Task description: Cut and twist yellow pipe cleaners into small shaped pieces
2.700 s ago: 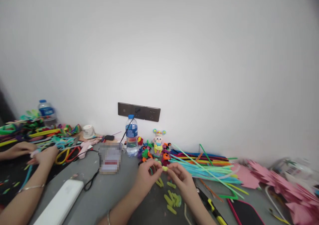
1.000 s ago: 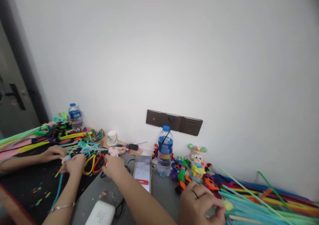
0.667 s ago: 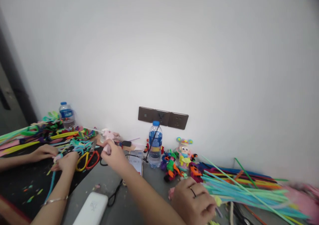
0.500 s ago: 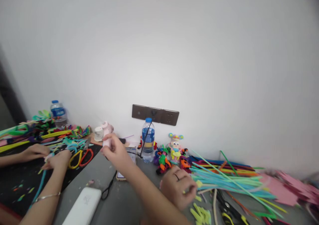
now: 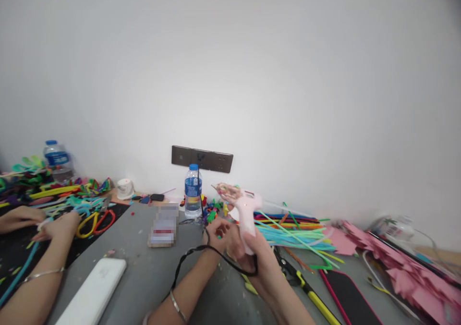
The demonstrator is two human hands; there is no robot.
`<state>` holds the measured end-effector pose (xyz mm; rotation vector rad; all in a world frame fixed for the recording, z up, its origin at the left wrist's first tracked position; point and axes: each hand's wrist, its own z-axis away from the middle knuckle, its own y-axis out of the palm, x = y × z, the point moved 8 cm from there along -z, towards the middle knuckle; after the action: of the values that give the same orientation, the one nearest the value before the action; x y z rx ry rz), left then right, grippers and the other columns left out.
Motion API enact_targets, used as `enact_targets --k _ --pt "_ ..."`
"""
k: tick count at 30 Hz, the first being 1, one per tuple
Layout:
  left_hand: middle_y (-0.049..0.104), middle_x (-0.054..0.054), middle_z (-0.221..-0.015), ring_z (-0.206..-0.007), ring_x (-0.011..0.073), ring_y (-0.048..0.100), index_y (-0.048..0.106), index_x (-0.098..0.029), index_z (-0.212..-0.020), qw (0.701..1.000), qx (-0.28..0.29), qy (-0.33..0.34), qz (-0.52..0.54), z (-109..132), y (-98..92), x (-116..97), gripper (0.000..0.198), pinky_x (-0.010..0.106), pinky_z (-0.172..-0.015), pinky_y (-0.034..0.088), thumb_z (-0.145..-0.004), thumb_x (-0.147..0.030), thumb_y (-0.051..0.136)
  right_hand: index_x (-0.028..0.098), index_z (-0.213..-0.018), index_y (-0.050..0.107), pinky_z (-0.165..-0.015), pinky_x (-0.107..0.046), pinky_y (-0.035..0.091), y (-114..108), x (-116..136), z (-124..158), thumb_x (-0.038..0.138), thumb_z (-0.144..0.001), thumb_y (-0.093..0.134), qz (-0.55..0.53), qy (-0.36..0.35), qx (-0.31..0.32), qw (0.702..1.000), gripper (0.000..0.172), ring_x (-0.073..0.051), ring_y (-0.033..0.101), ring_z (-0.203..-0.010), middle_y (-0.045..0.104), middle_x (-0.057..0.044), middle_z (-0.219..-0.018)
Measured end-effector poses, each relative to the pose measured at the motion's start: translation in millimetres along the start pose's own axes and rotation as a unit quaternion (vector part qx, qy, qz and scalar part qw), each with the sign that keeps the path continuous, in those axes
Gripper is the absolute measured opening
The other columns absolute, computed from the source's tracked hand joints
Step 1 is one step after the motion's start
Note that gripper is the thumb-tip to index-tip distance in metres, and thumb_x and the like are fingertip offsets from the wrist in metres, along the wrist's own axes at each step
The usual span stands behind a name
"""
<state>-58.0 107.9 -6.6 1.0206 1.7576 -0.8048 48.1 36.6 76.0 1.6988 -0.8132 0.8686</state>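
Note:
In my right hand (image 5: 257,262) is a pink hot glue gun (image 5: 247,214), gripped by its handle. Its nozzle points left, and a translucent glue stick (image 5: 281,207) projects from the back. A black cord (image 5: 194,249) loops from the handle across my left forearm. My left hand (image 5: 218,231) is closed just left of the glue gun's handle; a tiny greenish bit shows at its fingers, too small to name. Behind the hands, colourful fuzzy figures (image 5: 211,212) are partly hidden beside a water bottle (image 5: 193,190).
At left, a co-worker's hands (image 5: 61,224) work near yellow-and-red-handled scissors (image 5: 96,223). A white power bank (image 5: 93,291) and a phone (image 5: 163,224) lie on the grey table. Rightward are pipe cleaners (image 5: 295,236), yellow-black pliers (image 5: 309,291), a red-edged dark phone (image 5: 349,296) and pink pieces (image 5: 414,272).
My right hand has brought the glue gun from beside the white cup at left back to the middle, near my left hand. The view has turned right, so the scene appears shifted left.

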Motion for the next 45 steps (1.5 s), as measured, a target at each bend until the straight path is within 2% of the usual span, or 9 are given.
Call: enact_targets --k 3,7,10,15,21,25,35,39,45 --pt "0.064 -0.003 -0.054 -0.051 0.018 0.058 0.068 -0.022 -0.059 0.989 0.13 0.008 0.067 3.4 19.7 -7.2 0.017 0.028 -0.049 0.04 -0.061 -0.037 0.075 0.02 -0.055 0.045 -0.047 -0.024 0.033 -13.1 -2.7 22.4 0.052 -0.081 0.059 -0.065 0.028 0.013 0.997 0.044 -0.01 0.029 -0.046 0.036 0.005 -0.051" --pt "0.062 -0.001 -0.051 -0.049 0.0162 0.054 0.067 -0.023 -0.065 0.976 0.176 -0.018 0.124 1.5 25.0 -7.1 0.02 0.028 -0.049 0.039 -0.072 -0.042 0.068 0.02 -0.057 0.046 -0.044 -0.023 0.028 -22.1 -16.5 48.0 0.054 -0.081 0.059 -0.115 0.064 0.021 0.991 0.043 -0.009 0.023 -0.044 0.034 0.005 -0.054" --pt "0.061 -0.002 -0.051 -0.047 0.0149 0.051 0.066 -0.022 -0.066 0.973 0.179 -0.035 0.145 -1.6 23.5 -3.3 0.025 0.028 -0.048 0.037 -0.071 -0.046 0.069 0.02 -0.062 0.048 -0.044 -0.023 0.029 -33.1 -34.3 56.6 0.059 -0.081 0.055 -0.095 0.065 -0.001 0.993 0.045 -0.008 0.024 -0.043 0.036 0.005 -0.054" --pt "0.062 -0.001 -0.053 -0.05 0.0164 0.054 0.068 -0.021 -0.071 0.972 0.177 -0.04 0.148 -5.3 15.2 -3.2 0.027 0.028 -0.049 0.038 -0.071 -0.048 0.07 0.02 -0.081 0.052 -0.039 -0.018 0.021 -63.7 -55.0 53.9 0.057 -0.077 0.064 -0.033 0.008 -0.105 0.994 0.038 -0.006 0.024 -0.038 0.038 0.009 -0.049" --pt "0.065 0.0 -0.06 -0.061 0.0202 0.059 0.068 -0.021 -0.069 0.976 0.169 -0.013 0.135 -6.4 8.9 -9.0 0.022 0.03 -0.057 0.044 -0.069 -0.042 0.072 0.021 -0.065 0.044 -0.035 -0.017 0.018 -85.7 -75.0 51.2 0.056 -0.075 0.066 -0.001 0.014 -0.139 0.99 0.043 -0.003 0.018 -0.033 0.029 0.013 -0.038" --pt "0.064 0.001 -0.062 -0.06 0.0193 0.058 0.067 -0.02 -0.068 0.979 0.162 0.009 0.122 -5.1 8.3 -10.0 0.02 0.028 -0.054 0.043 -0.071 -0.039 0.07 0.02 -0.069 0.047 -0.035 -0.017 0.018 -97.2 -83.8 52.8 0.056 -0.074 0.068 0.015 0.013 -0.162 0.987 0.042 -0.004 0.018 -0.033 0.029 0.013 -0.038" --pt "0.058 0.0 -0.064 -0.058 0.0129 0.053 0.066 -0.018 -0.068 0.98 0.153 0.06 0.108 -2.1 6.6 -19.6 0.019 0.022 -0.054 0.043 -0.076 -0.036 0.065 0.02 -0.059 0.044 -0.032 -0.015 0.017 -97.7 -84.4 52.6 0.056 -0.075 0.067 0.021 0.023 -0.162 0.986 0.046 -0.003 0.019 -0.031 0.029 0.012 -0.035" --pt "0.057 0.0 -0.062 -0.053 0.0117 0.051 0.066 -0.018 -0.068 0.981 0.15 0.065 0.102 -2.0 5.7 -22.6 0.017 0.021 -0.051 0.042 -0.074 -0.033 0.065 0.019 -0.063 0.051 -0.031 -0.015 0.017 -97.7 -86.1 51.6 0.058 -0.073 0.067 0.027 0.023 -0.156 0.987 0.044 -0.003 0.018 -0.03 0.029 0.012 -0.034" --pt "0.057 0.0 -0.062 -0.055 0.0119 0.051 0.065 -0.018 -0.066 0.98 0.15 0.078 0.1 -1.6 5.5 -26.7 0.012 0.021 -0.05 0.041 -0.073 -0.029 0.065 0.018 -0.068 0.054 -0.032 -0.015 0.016 -99.6 -84.9 53.6 0.056 -0.075 0.067 0.039 0.016 -0.182 0.982 0.041 -0.003 0.016 -0.031 0.027 0.013 -0.036"
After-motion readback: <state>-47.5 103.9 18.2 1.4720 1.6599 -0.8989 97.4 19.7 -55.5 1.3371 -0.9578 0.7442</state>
